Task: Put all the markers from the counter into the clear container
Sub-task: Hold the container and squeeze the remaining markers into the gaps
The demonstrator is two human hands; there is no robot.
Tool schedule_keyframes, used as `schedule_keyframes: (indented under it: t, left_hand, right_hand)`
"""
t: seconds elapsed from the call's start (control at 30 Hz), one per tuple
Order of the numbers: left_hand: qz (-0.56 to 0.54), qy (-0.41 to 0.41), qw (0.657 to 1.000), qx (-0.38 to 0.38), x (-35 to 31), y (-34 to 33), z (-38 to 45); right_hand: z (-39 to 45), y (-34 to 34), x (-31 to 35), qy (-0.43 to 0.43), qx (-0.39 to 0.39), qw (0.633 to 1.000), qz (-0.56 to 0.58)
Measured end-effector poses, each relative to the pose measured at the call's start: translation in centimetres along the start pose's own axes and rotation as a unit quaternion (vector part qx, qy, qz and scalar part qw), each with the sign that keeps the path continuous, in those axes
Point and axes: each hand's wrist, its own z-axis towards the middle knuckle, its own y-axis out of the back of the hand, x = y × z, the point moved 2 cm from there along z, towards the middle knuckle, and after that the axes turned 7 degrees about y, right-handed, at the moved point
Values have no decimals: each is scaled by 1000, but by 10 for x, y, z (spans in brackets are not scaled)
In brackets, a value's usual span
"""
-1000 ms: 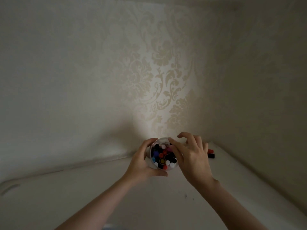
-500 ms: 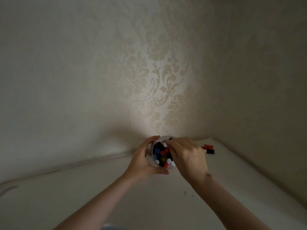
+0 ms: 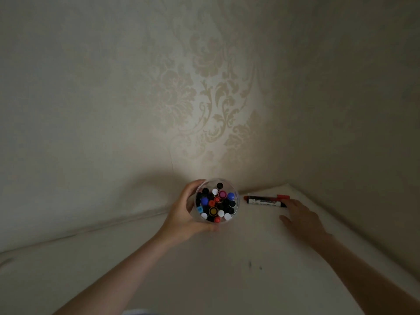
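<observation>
Dimly, pale counter (image 3: 204, 269), damask wall (image 3: 204, 87); left hand (image 3: 184, 214) gripping container (image 3: 217, 201), right hand (image 3: 302, 218) unclenched.

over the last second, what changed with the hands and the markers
The right hand left the mouth of the clear round container and moved right, to the red and black markers lying on the white counter; it has not gripped them. The left hand stays wrapped around the container.
</observation>
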Motion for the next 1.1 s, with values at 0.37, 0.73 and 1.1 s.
schedule_keyframes:
  t: [0.37,0.73,1.1]
  left_hand:
    - [17,-4,1000,11,-3,0,4]
    - [3,-6,1000,-5,1,-3,-3]
    - [29,-15,999,-20,0,-7,-13]
  right_hand:
    - [13,-28,0,-59,-91,992,-57]
    - [-88,110,76,75,-416,857,294]
    - [-106,121,146,241,-427,831,263]
